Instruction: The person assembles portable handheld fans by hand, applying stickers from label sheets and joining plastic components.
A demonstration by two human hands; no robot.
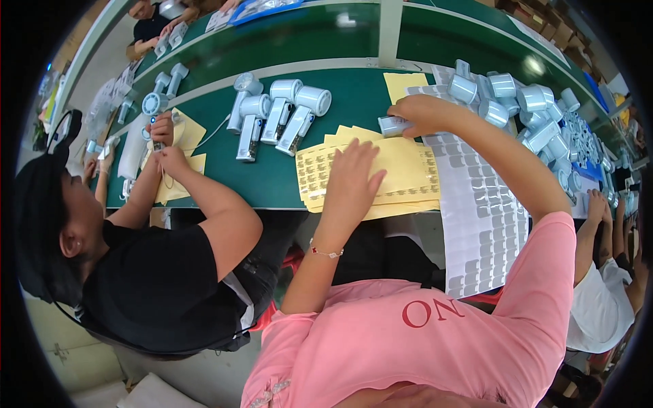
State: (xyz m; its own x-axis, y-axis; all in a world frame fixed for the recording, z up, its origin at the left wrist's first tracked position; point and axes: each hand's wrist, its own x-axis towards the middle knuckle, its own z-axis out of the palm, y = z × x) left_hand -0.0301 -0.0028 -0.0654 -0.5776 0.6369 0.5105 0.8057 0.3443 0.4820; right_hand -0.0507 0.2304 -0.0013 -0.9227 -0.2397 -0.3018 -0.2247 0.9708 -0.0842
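My left hand [354, 175] lies with its fingers stretched out over a stack of yellow label sheets [401, 178] near the table edge. At the far edge of those sheets, my right hand [423, 114] is closed on a pale blue handheld fan [393, 126]. Only one end of that fan shows; my palm and fingers hide the rest. To the left of the sheets several finished-looking fans [313, 102] lie side by side, their handles toward me. A long white sheet of grey stickers [476, 204] runs under my right forearm and hangs over the edge.
A heap of pale blue fans [530, 102] covers the table at the right. At my left a co-worker in black [149, 279] handles a fan [155, 103] over yellow sheets. A green partition [306, 41] stands behind the table. More people sit at the far right.
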